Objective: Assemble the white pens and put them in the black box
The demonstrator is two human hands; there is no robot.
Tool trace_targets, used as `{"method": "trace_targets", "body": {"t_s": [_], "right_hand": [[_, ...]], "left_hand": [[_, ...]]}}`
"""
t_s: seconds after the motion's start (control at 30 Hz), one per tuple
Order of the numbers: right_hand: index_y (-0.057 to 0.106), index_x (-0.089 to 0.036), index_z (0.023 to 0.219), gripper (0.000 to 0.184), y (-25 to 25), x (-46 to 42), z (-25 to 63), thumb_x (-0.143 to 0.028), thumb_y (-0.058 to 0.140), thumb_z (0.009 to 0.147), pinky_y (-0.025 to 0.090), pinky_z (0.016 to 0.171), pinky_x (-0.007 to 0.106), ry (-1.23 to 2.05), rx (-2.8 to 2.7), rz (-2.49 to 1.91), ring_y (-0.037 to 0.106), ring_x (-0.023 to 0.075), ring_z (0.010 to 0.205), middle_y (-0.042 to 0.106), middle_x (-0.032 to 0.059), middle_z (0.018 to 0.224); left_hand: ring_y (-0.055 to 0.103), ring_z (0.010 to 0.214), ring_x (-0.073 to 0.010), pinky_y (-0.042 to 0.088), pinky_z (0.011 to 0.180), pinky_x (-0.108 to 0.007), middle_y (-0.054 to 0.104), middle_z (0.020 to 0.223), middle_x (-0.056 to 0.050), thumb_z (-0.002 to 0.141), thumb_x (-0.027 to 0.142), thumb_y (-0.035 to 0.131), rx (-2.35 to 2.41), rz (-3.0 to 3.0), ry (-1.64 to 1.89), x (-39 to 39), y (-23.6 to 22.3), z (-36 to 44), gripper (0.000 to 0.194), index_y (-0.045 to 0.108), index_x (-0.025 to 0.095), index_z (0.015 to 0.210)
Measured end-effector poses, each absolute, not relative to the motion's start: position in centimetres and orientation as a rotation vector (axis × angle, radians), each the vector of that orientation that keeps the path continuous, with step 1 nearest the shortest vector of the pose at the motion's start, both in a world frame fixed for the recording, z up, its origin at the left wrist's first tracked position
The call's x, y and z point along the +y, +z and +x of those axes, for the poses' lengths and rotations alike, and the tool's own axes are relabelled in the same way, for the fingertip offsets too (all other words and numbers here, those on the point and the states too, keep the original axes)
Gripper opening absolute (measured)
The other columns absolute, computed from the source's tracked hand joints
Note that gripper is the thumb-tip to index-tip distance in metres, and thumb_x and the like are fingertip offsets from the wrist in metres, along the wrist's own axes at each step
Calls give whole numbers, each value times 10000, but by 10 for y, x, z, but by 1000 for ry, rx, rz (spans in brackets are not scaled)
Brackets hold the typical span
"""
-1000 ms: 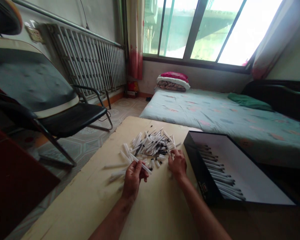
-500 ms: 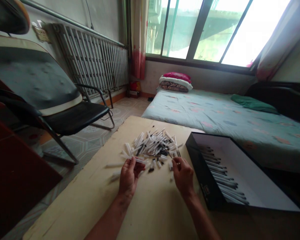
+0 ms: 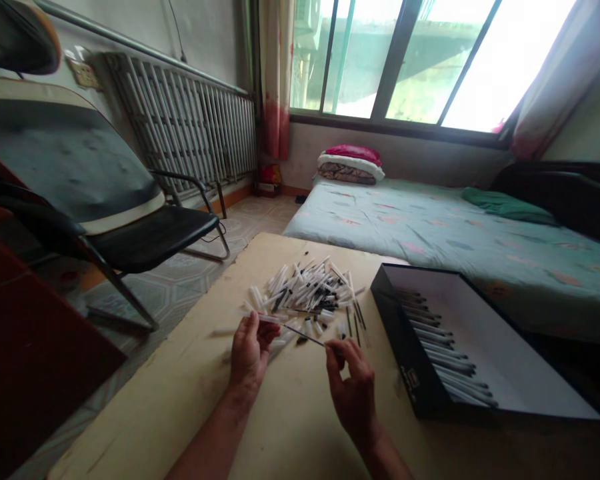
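Note:
My left hand (image 3: 250, 350) is closed around a whitish, see-through pen barrel (image 3: 269, 319), which points to the right. Between the fingertips of my right hand (image 3: 353, 380) is a thin dark pen refill (image 3: 305, 335). Its far end meets the open end of the barrel; whether it has gone inside I cannot tell. Just beyond both hands lies a heap of white pen barrels and black parts (image 3: 310, 287). Several loose dark refills (image 3: 357, 320) lie to the right of the heap, and small caps (image 3: 309, 327) lie in front of it.
The pale tabletop (image 3: 180, 393) carries everything. At the right stands a black-sided open box (image 3: 405, 373) with a row of assembled-looking pens (image 3: 450, 363). A bed (image 3: 380, 213) adjoins the table's far side. A folding chair (image 3: 150, 233) stands to the left.
My right hand has moved left and toward me from beside the loose refills, bringing a refill to the barrel. My left hand has shifted slightly left, still holding the barrel.

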State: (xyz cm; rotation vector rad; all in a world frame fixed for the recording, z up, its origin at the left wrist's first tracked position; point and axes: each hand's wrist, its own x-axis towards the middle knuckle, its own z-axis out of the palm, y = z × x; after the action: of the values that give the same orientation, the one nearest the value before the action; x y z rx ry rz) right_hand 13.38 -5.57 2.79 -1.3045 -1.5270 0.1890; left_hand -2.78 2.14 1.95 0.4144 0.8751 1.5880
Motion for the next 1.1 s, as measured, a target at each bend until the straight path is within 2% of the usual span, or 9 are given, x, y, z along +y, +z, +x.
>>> {"method": "trace_targets", "body": {"t_s": [0.23,0.43,0.57,0.73,0.8,0.93,1.1], "right_hand": [[588,-175,851,118,24,-54,135,-189,472,865,401,588,216,206,-1488,-1308,490,110,599,514,-2,696],[616,-165,856,169,18,-53,135,-276,490,873,408,500,194,474,-1336,-1323,515,87,490,562,-8,656],[636,-156,813,219,19,-53,127,-318,500,869,390,460,184,574,-1328,-1332,492,75,432,557,-15,605],[621,-151,940,355,14,-50,128,-359,333,929,393,460,192,666,-1284,-1307,509,90,451,569,1,628],[611,-157,944,332,9,-48,131,-339,335,925,405,498,203,598,-1307,-1373,531,102,495,585,13,668],[608,-179,898,180,6,-41,130,-203,434,859,422,636,231,413,-1568,-1499,577,145,696,603,46,818],[592,-201,915,273,14,-26,119,-38,408,796,389,654,221,284,-1871,-1645,555,151,775,571,53,902]], "left_hand": [[620,483,-114,493,503,-217,682,623,6,694,375,670,830,540,1505,16,20,-22,272,531,165,795],[619,513,-117,488,524,-226,671,642,2,712,351,667,807,658,1469,11,24,-18,243,539,158,785],[629,554,-138,502,570,-255,675,644,-28,700,290,693,706,726,1292,3,26,-9,215,580,135,798],[661,595,-148,533,585,-252,700,681,-51,737,190,663,617,498,1199,1,22,-6,114,606,122,808],[670,608,-133,542,591,-231,708,696,-47,792,138,591,618,303,1254,4,21,-10,34,610,123,817],[672,579,-123,553,563,-221,708,659,-47,867,89,446,585,93,1282,11,21,-18,182,611,114,796],[676,585,-132,558,562,-227,713,676,-66,876,103,431,575,139,1301,14,20,-20,200,618,107,806]]}}
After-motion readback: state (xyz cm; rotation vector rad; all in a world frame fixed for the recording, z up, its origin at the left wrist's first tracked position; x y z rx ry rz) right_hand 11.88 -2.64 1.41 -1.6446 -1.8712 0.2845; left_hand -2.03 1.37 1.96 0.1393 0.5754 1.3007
